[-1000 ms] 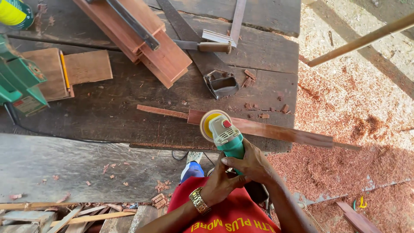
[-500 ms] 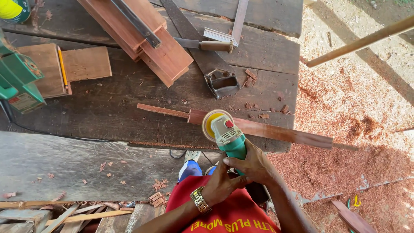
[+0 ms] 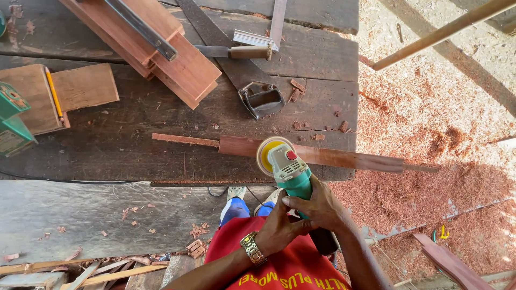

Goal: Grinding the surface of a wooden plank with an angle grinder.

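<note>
Both my hands clamped on green angle grinder (image 3: 290, 174): right hand (image 3: 320, 207) wraps the body fr the right side, fingers curled tight; left hand (image 3: 279, 228) closed on the rear of it, just beside the right, gold watch (image 3: 252, 248) on wrist. Both forearms come up fr bottom edge, angled inward. Grinder's yellow disc (image 3: 267, 153) sits on reddish wood strip (image 3: 322, 157), which lies across near edge of dark bench (image 3: 107, 150) and overhangs its right end. Green box-shaped machine (image 3: 13, 121) at bench's left edge.
</note>
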